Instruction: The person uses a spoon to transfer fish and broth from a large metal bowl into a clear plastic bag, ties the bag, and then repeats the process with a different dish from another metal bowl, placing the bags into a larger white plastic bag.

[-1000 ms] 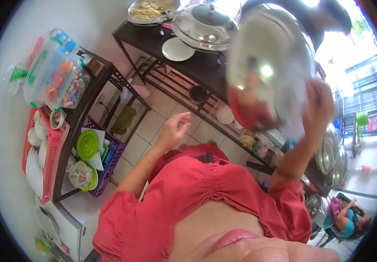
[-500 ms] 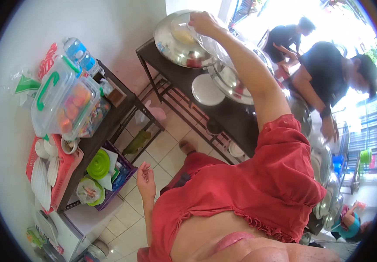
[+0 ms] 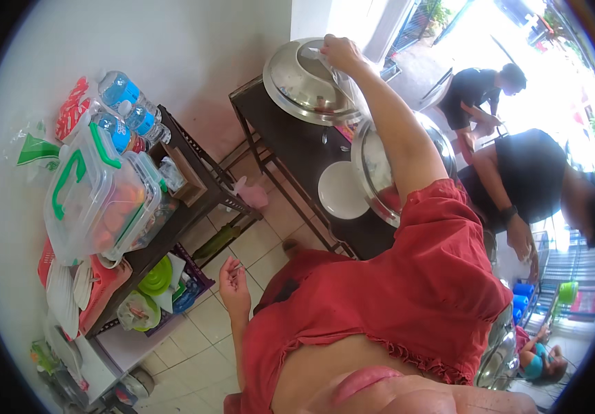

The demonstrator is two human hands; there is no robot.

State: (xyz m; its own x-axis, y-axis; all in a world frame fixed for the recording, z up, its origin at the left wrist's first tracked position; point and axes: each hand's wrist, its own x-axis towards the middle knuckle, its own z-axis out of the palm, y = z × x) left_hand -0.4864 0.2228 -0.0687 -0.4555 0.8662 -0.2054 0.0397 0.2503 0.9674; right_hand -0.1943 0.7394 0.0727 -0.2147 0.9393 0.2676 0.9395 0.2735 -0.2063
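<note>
My right hand [image 3: 341, 55] reaches out over a large round metal lid [image 3: 294, 86] at the far end of a dark table [image 3: 277, 134]. Its fingers are closed on a piece of clear plastic [image 3: 342, 84], which hangs down over the lid's right side; whether it is a bag or a sheet I cannot tell. Below my forearm sits a second domed metal lid [image 3: 378, 165], partly covered by the arm. A white plate [image 3: 342, 190] lies beside it. My left hand [image 3: 235, 286] hangs near my waist, empty, its fingers loosely bent and apart.
At left, a dark shelf [image 3: 163, 238] carries clear plastic boxes [image 3: 94, 196], water bottles [image 3: 119, 90] and a red basket [image 3: 108, 293]. A purple crate [image 3: 197, 276] sits below. Two people in dark clothes [image 3: 525, 165] are at the right; another person [image 3: 535, 359] is farther off.
The whole view has shifted, so the table and lids appear lower and farther right. My right hand stays over the far lid with the plastic. My left hand has barely moved.
</note>
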